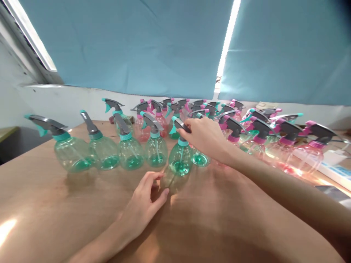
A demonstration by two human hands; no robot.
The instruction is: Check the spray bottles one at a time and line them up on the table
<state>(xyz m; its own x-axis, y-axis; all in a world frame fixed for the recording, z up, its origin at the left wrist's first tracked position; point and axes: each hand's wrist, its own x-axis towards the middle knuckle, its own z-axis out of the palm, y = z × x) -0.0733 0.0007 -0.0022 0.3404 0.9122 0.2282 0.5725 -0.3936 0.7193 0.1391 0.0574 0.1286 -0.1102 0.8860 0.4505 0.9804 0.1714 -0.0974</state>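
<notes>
My right hand [204, 135] grips the grey spray head of a green spray bottle [180, 159] near the middle of the table. This bottle has a teal collar and trigger, and its clear body stands slightly in front of the row. Just below and left of it, my left hand [149, 201] rests low over the tabletop with fingers curved and apart, holding nothing. Left of the gripped bottle stand several more green bottles [130, 155] in a row. Another green bottle [200, 159] is partly hidden behind my right hand.
Pink spray bottles [286, 151] line the right side, and more pink and green ones crowd behind. A white and blue box [323, 166] lies at the far right near a dark flat object [333, 191]. Blue blinds [137, 47] hang beyond the wooden table [90, 212].
</notes>
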